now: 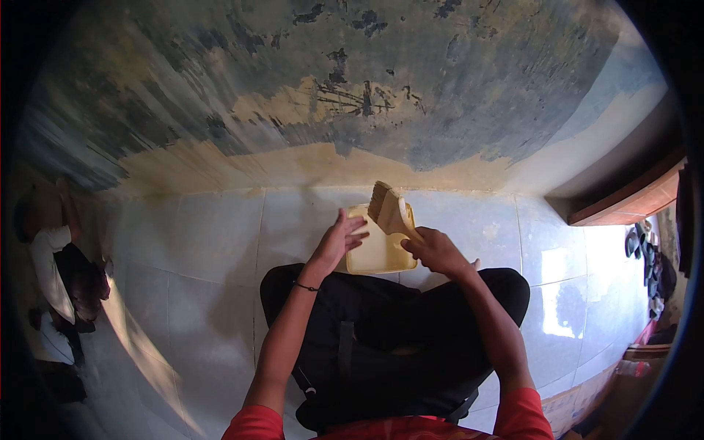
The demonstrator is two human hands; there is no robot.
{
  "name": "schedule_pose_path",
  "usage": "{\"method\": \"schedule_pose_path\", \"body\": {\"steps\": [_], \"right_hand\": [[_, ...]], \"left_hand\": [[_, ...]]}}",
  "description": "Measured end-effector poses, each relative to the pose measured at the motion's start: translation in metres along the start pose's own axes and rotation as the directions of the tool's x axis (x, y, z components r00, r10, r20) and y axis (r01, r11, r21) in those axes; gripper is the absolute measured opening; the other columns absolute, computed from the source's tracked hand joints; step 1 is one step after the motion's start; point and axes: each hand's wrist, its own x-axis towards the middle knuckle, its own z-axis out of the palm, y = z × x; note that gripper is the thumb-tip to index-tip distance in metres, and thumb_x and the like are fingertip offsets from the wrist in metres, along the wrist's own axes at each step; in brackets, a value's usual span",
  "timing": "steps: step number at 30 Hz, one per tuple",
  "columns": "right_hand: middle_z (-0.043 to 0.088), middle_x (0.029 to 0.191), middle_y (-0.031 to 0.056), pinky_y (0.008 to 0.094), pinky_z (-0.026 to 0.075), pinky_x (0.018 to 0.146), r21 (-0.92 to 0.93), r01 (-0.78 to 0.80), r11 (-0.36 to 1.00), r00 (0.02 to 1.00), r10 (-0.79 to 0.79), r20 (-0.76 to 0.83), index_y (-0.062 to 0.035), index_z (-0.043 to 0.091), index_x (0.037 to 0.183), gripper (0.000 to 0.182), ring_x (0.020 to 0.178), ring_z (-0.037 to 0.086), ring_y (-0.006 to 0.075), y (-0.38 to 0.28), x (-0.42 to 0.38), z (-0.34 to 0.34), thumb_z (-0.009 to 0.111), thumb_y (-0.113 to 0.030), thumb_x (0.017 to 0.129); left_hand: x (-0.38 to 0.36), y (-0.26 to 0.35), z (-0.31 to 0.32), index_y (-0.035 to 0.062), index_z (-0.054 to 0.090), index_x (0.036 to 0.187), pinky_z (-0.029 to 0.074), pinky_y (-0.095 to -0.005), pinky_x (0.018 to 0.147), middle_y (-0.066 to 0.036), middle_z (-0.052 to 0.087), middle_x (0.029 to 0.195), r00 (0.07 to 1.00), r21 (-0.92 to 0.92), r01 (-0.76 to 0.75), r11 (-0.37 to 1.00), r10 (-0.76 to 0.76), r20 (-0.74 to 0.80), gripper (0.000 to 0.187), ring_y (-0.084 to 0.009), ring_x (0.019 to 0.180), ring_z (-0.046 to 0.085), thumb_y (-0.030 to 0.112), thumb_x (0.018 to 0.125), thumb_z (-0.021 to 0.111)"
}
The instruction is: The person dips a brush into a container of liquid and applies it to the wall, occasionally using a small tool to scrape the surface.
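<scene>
My right hand (434, 251) is closed round the handle of a wide paint brush (391, 209), its bristles pointing up and to the left. The brush hangs over a rectangular cream-coloured tub (352, 264) of pale paint that stands on the tiled floor in front of my crossed legs. My left hand (345, 238) is at the tub's left side with fingers spread, holding nothing. Its fingertips overlap the tub's edge in this view.
Ahead rises a wall (440, 95) with patchy grey-green and cream paint. Grey tiles (213, 227) cover the floor. Two people (55, 257) are at the far left. A brick-red ledge (631, 198) and a pile of footwear (649, 257) lie at the right.
</scene>
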Motion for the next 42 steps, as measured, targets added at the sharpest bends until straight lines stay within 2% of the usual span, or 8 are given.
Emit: {"method": "schedule_pose_path", "body": {"steps": [2, 9, 11, 12, 17, 21, 30, 42], "right_hand": [[0.062, 0.074, 0.0112, 0.0334, 0.048, 0.058, 0.102, -0.032, 0.994, 0.999, 0.032, 0.006, 0.0015, 0.060, 0.098, 0.040, 0.066, 0.061, 0.0195, -0.002, 0.000, 0.010, 0.057, -0.038, 0.088], [0.059, 0.087, 0.0077, 0.0241, 0.042, 0.048, 0.586, 0.031, 0.810, 0.992, -0.095, 0.078, -0.0086, 0.026, 0.140, 0.064, 0.059, 0.052, 0.0113, 0.014, -0.001, 0.070, 0.058, -0.013, 0.084], [0.061, 0.094, 0.0105, 0.0307, 0.050, 0.063, 0.141, 0.524, 0.840, 0.849, -0.502, -0.162, -0.0076, 0.028, 0.139, 0.063, 0.072, 0.060, 0.0173, 0.025, 0.006, 0.086, 0.059, -0.013, 0.084], [0.059, 0.112, 0.0268, 0.0427, 0.052, 0.073, 0.070, 0.494, 0.867, 0.868, -0.486, -0.099, -0.0051, 0.027, 0.139, 0.066, 0.086, 0.066, 0.0400, 0.023, 0.001, 0.083, 0.060, -0.021, 0.084], [0.067, 0.096, 0.0205, 0.0411, 0.053, 0.071, 0.133, 0.410, 0.903, 0.901, -0.423, 0.096, -0.0047, 0.032, 0.139, 0.063, 0.074, 0.067, 0.0358, -0.015, -0.019, 0.056, 0.061, -0.028, 0.088], [0.067, 0.101, 0.0209, 0.0429, 0.053, 0.075, -0.215, 0.426, 0.879, 0.905, -0.415, 0.097, -0.0043, 0.044, 0.132, 0.056, 0.076, 0.068, 0.0350, -0.013, -0.017, 0.037, 0.058, -0.038, 0.090], [0.066, 0.094, 0.0236, 0.0474, 0.051, 0.081, -0.449, 0.521, 0.726, 0.853, -0.420, 0.309, -0.0042, 0.052, 0.123, 0.048, 0.090, 0.064, 0.0393, 0.032, 0.006, 0.055, 0.053, -0.040, 0.091], [0.066, 0.097, 0.0233, 0.0470, 0.050, 0.085, -0.498, 0.444, 0.745, 0.896, -0.358, 0.264, -0.0069, 0.053, 0.124, 0.046, 0.093, 0.063, 0.0386, 0.033, -0.001, 0.045, 0.052, -0.039, 0.091]], "left_hand": [[-0.010, 0.003, 0.008, -0.0046, 0.047, 0.129, 0.049, -0.0352, 0.088, -0.013, 0.057, 0.125, 0.989, 0.190, 0.125, 0.974, -0.138, 0.055, 0.075, -0.0248, 0.106, 0.062, 0.060, 0.095, 0.032], [-0.047, -0.021, 0.067, 0.0068, 0.050, 0.122, 0.051, -0.0280, 0.079, -0.003, 0.058, 0.107, 0.988, -0.210, 0.113, 0.971, -0.087, 0.130, 0.047, -0.0112, 0.095, 0.060, 0.045, 0.095, 0.051], [-0.039, -0.038, 0.062, 0.0047, 0.047, 0.129, 0.049, -0.0317, 0.088, -0.009, 0.060, 0.113, 0.996, -0.275, 0.069, 0.959, -0.049, 0.080, 0.046, -0.0157, 0.105, 0.059, 0.037, 0.098, 0.049], [-0.039, -0.043, 0.060, 0.0047, 0.047, 0.129, 0.049, -0.0317, 0.088, -0.009, 0.060, 0.113, 0.998, -0.278, 0.052, 0.959, -0.037, 0.060, 0.046, -0.0157, 0.105, 0.059, 0.037, 0.098, 0.049], [-0.050, -0.022, 0.047, 0.0033, 0.052, 0.113, 0.051, -0.0340, 0.085, -0.009, 0.063, 0.100, 0.948, -0.298, -0.193, 0.935, 0.099, -0.303, 0.034, -0.0177, 0.090, 0.064, 0.032, 0.096, 0.054], [-0.067, 0.023, 0.003, 0.0184, 0.043, 0.086, 0.032, -0.0226, 0.040, 0.006, 0.040, 0.062, 0.949, -0.343, -0.147, 0.928, 0.035, -0.313, 0.030, -0.0057, 0.043, 0.036, 0.044, 0.093, 0.055], [-0.050, 0.103, -0.146, 0.0105, 0.047, 0.082, 0.024, -0.0175, 0.037, 0.008, 0.035, 0.058, 0.980, -0.555, 0.163, 0.816, -0.199, -0.005, 0.024, -0.0029, 0.042, 0.027, 0.028, 0.097, 0.052], [-0.111, 0.245, -0.101, 0.0058, 0.050, 0.085, 0.026, -0.0141, 0.030, 0.007, 0.037, 0.058, 0.994, -0.452, 0.081, 0.888, -0.108, -0.035, 0.025, -0.0001, 0.039, 0.026, 0.027, 0.099, 0.049]]}}
